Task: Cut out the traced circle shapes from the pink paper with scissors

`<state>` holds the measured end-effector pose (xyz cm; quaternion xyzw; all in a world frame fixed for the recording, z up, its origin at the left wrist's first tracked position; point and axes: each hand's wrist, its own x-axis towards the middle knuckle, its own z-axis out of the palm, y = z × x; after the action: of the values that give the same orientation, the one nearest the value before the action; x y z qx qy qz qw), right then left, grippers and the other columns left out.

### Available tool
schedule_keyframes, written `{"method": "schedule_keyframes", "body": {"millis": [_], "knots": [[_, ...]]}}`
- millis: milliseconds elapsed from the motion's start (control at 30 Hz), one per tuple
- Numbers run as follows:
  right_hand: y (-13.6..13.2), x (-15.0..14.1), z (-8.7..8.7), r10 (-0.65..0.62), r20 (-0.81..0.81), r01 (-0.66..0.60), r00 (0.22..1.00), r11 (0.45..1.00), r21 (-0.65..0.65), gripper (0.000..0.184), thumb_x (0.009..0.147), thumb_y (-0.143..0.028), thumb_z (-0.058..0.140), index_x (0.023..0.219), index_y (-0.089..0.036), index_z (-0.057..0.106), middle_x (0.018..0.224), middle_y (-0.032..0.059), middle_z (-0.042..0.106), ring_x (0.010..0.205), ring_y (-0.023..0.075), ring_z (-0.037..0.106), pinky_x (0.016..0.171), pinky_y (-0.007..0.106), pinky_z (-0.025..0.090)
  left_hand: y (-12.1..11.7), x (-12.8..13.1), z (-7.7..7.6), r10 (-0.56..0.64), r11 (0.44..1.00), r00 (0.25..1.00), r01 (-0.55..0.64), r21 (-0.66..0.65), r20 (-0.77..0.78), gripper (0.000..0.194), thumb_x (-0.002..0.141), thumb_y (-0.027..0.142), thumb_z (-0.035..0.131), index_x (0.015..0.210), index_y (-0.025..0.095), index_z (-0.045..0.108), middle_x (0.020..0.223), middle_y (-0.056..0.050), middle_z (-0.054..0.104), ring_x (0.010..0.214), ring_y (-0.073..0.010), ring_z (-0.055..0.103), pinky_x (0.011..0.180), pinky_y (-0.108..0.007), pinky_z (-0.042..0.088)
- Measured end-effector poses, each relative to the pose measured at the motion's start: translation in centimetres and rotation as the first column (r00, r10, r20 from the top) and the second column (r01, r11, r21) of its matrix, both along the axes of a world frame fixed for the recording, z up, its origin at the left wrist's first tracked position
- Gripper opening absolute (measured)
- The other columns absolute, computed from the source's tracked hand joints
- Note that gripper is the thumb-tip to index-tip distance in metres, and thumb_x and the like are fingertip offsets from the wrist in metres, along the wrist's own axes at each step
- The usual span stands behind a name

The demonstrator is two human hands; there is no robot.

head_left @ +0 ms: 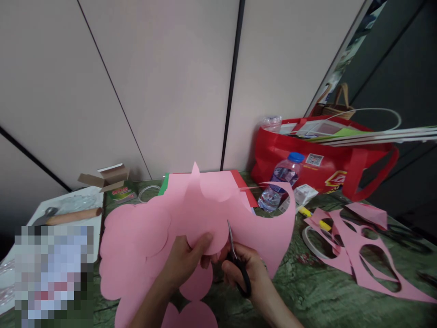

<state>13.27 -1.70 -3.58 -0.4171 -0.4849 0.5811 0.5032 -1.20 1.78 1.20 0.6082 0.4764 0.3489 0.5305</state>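
Head view: left hand (184, 260) is pinching a large pink paper sheet with curved cut edges (261, 234), thumb lying on top of a rounded lobe (207, 230), fingertips curling under its lower edge. Grip is closed on paper. Right hand (251, 269) is gripping steel scissors with black handles (243, 274), fingers wrapping the handles; blades are pointing up and away from the person, running along the lobe's right side. Can't tell how far the blades are opening.

Sheet is being held up in front of the person, over the green marbled tabletop (290, 298), a thin curved strip arcing off its upper right. Pink scalloped paper pieces (134, 241) are overlapping at left; pink paper rounds (197, 283) are lying below the hands. Red, green and pink papers are showing behind the sheet.

Right side: clear plastic bottle with a blue cap (280, 181) is leaning in front of a red shopping bag (307, 157), white rods sticking out of the bag. Pink offcuts with round holes (373, 259) are lying near it, partly covering a yellow marker (325, 225) and a white tape roll (316, 248).

Far left: open cardboard box (119, 189) is sitting beside a white tray carrying a wooden-handled tool (73, 216). Lower left corner is pixelated, unreadable.
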Motion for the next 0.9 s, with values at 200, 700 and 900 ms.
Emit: {"method": "schedule_keyframes", "body": {"millis": [200, 700, 900], "knots": [[-0.1, -0.1, 0.3, 0.011, 0.014, -0.011, 1.000, 1.000, -0.027, 0.037, 0.066, -0.052, 0.066, 0.067, -0.016, 0.057, 0.045, -0.0056, 0.047, 0.036, 0.0081, 0.040, 0.036, 0.020, 0.032, -0.2, 0.2, 0.0, 0.107, 0.987, 0.977, -0.127, -0.098, -0.184, 0.034, 0.068, 0.040, 0.057, 0.043, 0.016, 0.055, 0.043, -0.001, 0.053, 0.044, -0.0138, 0.049, 0.047, -0.025, 0.039], [0.0, 0.1, 0.5, 0.015, -0.055, -0.013, 0.998, 0.999, 0.040, 0.035, 0.064, -0.046, 0.071, 0.072, -0.013, 0.062, 0.050, -0.0063, 0.041, 0.044, 0.0074, 0.030, 0.041, 0.019, 0.029, -0.1, -0.2, 1.2, 0.012, 0.996, 0.956, -0.037, -0.078, -0.293, 0.028, 0.066, 0.035, 0.058, 0.043, 0.018, 0.055, 0.048, -0.001, 0.060, 0.054, -0.0166, 0.057, 0.057, -0.026, 0.044], [0.1, 0.2, 0.5, 0.041, -0.073, -0.037, 0.996, 0.998, 0.055, 0.033, 0.066, -0.045, 0.070, 0.073, -0.015, 0.060, 0.051, -0.0070, 0.041, 0.043, 0.0066, 0.029, 0.041, 0.019, 0.027, -0.2, -0.1, 1.0, 0.025, 0.998, 0.983, -0.036, -0.059, -0.181, 0.019, 0.067, 0.029, 0.060, 0.054, 0.016, 0.056, 0.048, 0.000, 0.059, 0.051, -0.0150, 0.056, 0.052, -0.025, 0.044]]}}
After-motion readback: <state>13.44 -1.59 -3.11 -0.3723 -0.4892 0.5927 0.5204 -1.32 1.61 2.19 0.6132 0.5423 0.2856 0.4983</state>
